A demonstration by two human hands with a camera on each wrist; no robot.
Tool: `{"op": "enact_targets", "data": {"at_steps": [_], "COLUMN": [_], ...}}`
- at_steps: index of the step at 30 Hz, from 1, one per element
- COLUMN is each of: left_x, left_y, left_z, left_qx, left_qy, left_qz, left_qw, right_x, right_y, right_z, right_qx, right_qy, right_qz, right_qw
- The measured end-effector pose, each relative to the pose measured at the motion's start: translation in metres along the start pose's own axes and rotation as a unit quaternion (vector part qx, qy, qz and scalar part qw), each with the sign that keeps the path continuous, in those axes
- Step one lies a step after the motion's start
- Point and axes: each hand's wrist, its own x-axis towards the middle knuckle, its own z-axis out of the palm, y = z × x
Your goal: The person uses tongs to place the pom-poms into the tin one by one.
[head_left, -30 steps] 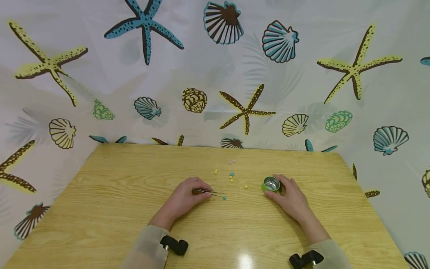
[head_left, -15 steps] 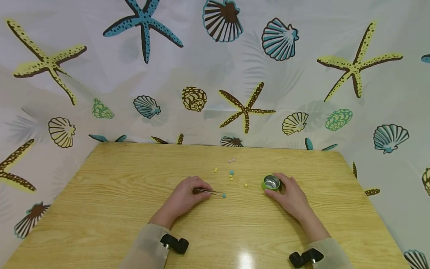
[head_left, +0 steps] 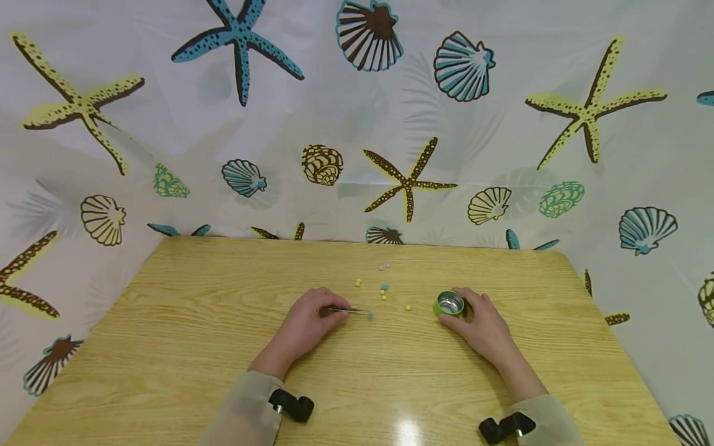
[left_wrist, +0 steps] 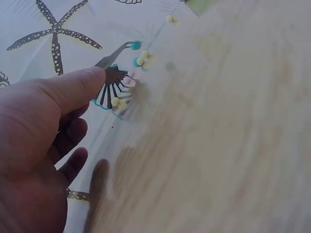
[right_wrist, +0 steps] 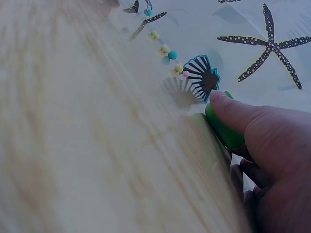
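Observation:
My left hand (head_left: 313,320) pinches a pair of metal tweezers (left_wrist: 114,58) between thumb and fingers. A small blue bead (left_wrist: 135,45) sits at the bent tips of the tweezers, and it appears to be off the table. To the right, my right hand (head_left: 484,328) grips a small round green tin (head_left: 449,304), thumb on the near side and fingers behind. The tin stands upright on the table with its silvery inside facing up. In the right wrist view only the green outer wall of the tin (right_wrist: 224,127) shows beside the thumb.
Between and beyond the hands lie several yellow beads (head_left: 408,308), another blue bead (head_left: 384,287) and two pink beads (head_left: 388,266) on the wooden table (head_left: 223,272). A curtain (head_left: 346,111) printed with shells and starfish hangs behind the table's far edge.
The tweezers' tips have come onto the near blue bead, and it has moved slightly up and away from its spot with them. The right hand and tin stay in place.

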Motion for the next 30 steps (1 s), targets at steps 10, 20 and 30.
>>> {"op": "enact_targets", "data": {"at_steps": [10, 20, 30], "left_x": [0.007, 0.019, 0.028], "left_y": [0.018, 0.039, 0.060], "left_z": [0.007, 0.025, 0.046], "left_qx": [0.008, -0.021, -0.004], "left_qy": [0.063, 0.087, 0.104], "left_qz": [-0.001, -0.011, 0.012], "left_qw": [0.9980, 0.9959, 0.9945], "right_x": [-0.004, -0.006, -0.007], "right_y": [-0.002, -0.012, -0.016], "right_z": [-0.001, 0.009, 0.013], "right_qx": [0.019, 0.052, 0.043], "right_qy": [-0.005, -0.006, -0.013], "right_qz": [0.012, -0.001, -0.026], "right_qw": [1.000, 0.999, 0.999]}}
